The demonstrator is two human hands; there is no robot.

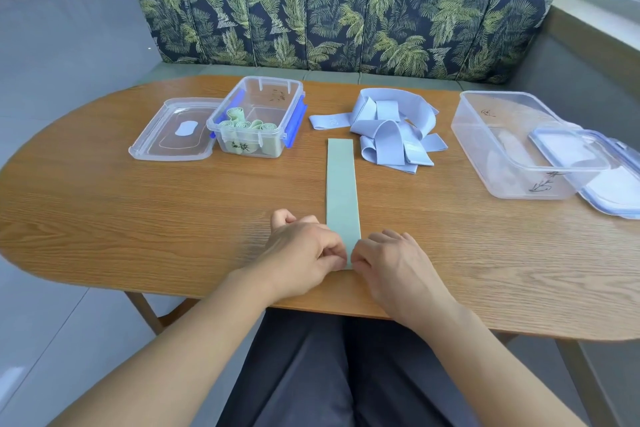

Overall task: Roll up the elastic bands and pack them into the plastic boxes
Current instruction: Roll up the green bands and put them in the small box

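A pale green elastic band lies flat and straight on the wooden table, running away from me. My left hand and my right hand pinch its near end between thumbs and fingertips. A small clear box with blue clips at the back left holds several rolled green bands. A loose heap of light blue bands lies at the back centre. A large clear box stands at the right.
The small box's clear lid lies to its left. The large box's lid leans against its right side near the table edge. A leaf-patterned sofa stands behind the table. My lap sits below the front edge.
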